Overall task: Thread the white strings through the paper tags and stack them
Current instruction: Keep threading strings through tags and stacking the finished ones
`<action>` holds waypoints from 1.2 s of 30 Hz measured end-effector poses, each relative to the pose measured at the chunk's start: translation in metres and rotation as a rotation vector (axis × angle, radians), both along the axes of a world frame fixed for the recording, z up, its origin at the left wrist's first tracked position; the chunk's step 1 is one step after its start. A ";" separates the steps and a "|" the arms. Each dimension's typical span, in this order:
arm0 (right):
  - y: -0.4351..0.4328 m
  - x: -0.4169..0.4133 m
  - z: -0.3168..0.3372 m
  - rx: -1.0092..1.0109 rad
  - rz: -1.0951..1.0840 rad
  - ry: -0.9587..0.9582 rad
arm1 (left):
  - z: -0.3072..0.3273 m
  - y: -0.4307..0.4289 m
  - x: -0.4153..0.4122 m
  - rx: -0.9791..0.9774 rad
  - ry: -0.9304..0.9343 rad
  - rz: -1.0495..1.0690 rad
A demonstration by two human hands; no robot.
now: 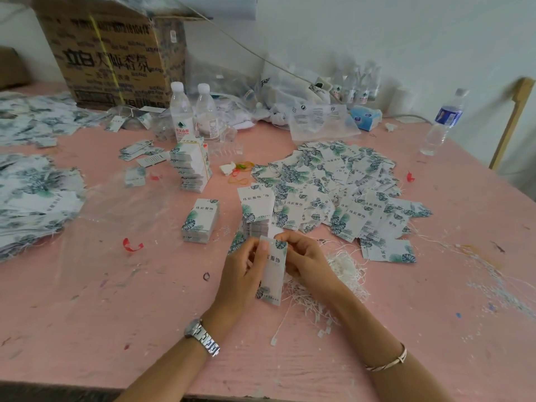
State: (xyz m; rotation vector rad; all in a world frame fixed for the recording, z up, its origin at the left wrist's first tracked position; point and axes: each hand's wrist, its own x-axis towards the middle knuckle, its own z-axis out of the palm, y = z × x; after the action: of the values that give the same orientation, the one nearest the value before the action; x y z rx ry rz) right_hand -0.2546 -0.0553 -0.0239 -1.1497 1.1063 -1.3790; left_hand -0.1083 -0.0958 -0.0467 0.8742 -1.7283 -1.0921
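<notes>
I hold one white paper tag [272, 274] with green leaf print upright over the pink table [145, 300]. My left hand [242, 274] pinches its left edge near the top. My right hand [304, 259] pinches at the tag's top right corner, where the hole is hidden by my fingers. A tangle of white strings [345, 271] lies just right of my hands. Behind the held tag stands a short pile of tags [255, 210], and a neat small stack [200, 221] sits to its left. A wide spread of loose tags [342, 187] covers the table beyond.
A tall banded stack of tags [191, 166] stands mid-table by two water bottles [181, 111]. More tag heaps [34, 198] lie at the left. A cardboard box [110, 53], plastic bags [316, 120] and another bottle [443, 123] line the back. Red scraps [132, 245] dot the table.
</notes>
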 end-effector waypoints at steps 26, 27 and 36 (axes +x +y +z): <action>-0.006 -0.032 0.005 -0.075 -0.224 -0.360 | 0.000 -0.002 0.006 -0.253 0.195 0.204; -0.006 -0.035 0.006 -0.073 -0.250 -0.385 | 0.000 -0.002 0.006 -0.245 0.195 0.202; -0.006 -0.043 0.006 -0.114 -0.352 -0.454 | 0.000 -0.002 0.005 -0.181 0.261 0.179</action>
State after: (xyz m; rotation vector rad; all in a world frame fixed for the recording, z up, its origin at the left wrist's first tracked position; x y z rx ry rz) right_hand -0.2977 -0.0611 -0.0181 -0.6815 0.9314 -1.8838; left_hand -0.1035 -0.0980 -0.0467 0.7227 -1.4761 -0.8745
